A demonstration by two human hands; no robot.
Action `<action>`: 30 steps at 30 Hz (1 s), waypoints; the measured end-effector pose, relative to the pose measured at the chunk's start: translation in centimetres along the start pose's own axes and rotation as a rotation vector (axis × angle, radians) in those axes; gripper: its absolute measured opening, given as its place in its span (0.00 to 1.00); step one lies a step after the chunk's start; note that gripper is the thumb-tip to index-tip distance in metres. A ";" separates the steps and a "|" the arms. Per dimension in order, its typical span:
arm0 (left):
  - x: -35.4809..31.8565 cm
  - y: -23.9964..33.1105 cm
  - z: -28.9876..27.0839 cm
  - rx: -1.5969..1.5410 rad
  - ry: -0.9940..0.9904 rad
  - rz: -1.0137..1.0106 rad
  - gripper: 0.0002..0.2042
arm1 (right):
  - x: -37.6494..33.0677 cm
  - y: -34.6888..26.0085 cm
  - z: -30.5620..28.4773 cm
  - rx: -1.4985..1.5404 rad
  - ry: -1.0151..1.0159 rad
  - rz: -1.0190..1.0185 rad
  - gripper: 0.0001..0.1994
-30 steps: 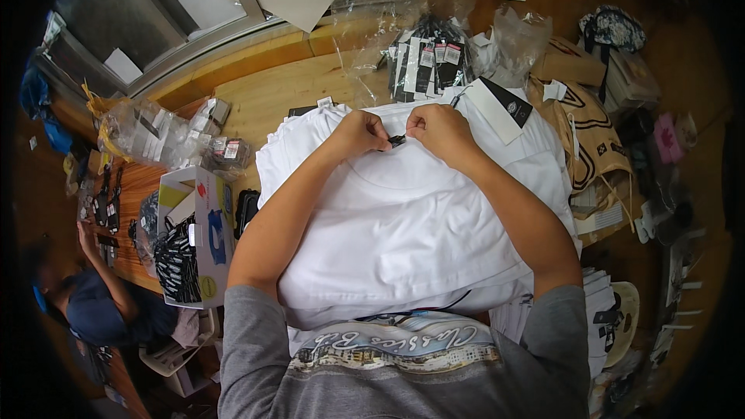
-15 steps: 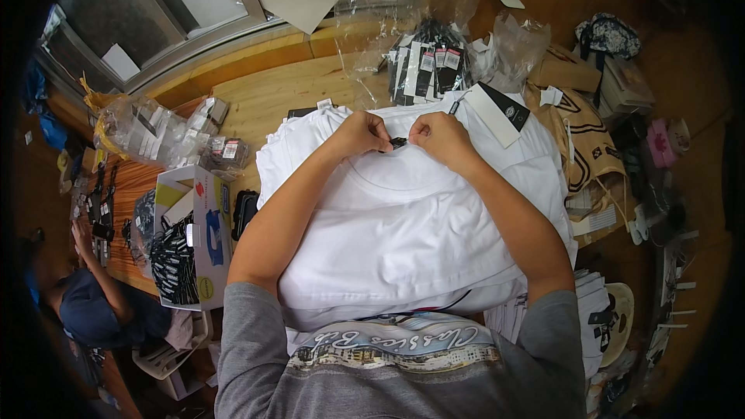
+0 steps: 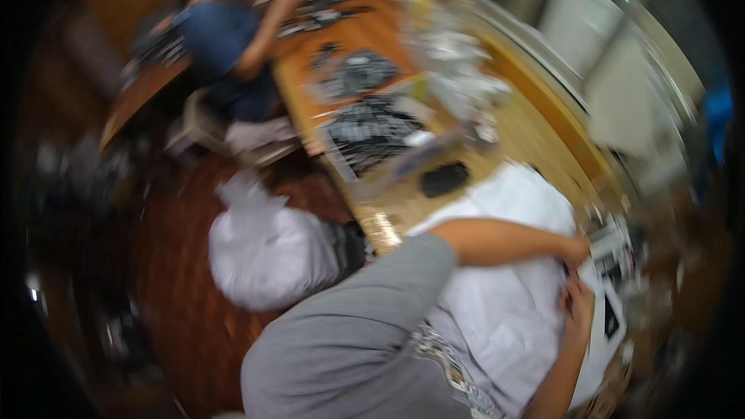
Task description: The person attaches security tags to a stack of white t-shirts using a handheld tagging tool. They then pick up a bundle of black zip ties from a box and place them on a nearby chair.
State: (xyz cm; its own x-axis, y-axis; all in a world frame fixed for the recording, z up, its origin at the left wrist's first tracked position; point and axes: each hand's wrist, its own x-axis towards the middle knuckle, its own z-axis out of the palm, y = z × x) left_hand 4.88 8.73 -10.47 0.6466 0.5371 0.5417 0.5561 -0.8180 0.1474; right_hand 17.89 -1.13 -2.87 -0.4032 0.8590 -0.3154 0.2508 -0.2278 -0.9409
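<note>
Both hands are meeting at the three o'clock edge of a soft white folded garment lying on the pale wooden table; the left hand and right hand are blurred, finger state unreadable. A white plastic sack is crowding the floor at nine o'clock.

The picture is blurred. A long wooden counter runs from twelve o'clock toward four. Dark reddish floor fills seven to nine o'clock, with a stuffed white bag lying on it. At two o'clock a pale window gives light.
</note>
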 end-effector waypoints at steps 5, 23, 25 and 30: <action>2.1 3.1 -3.8 -0.084 -0.407 -0.588 0.15 | -0.3 0.3 0.0 0.295 -0.040 0.170 0.05; -3.5 6.3 -1.0 -0.695 0.514 -1.075 0.12 | 2.3 2.9 -2.2 0.094 -0.037 -0.002 0.06; -5.2 6.2 -0.8 -0.587 0.672 -0.839 0.08 | 1.5 1.7 -1.9 0.125 -0.068 -0.043 0.06; -6.9 6.6 -6.5 -0.358 0.508 -1.032 0.07 | 0.7 -1.4 -1.1 -0.185 -0.043 -0.117 0.09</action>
State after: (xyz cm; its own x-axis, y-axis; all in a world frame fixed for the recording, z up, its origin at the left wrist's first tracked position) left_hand 0.68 -1.71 -7.82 -0.3417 0.8954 0.2855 0.4612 -0.1049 0.8811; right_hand 18.22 0.37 -1.61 -0.4754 0.8534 -0.2139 0.3560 -0.0358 -0.9338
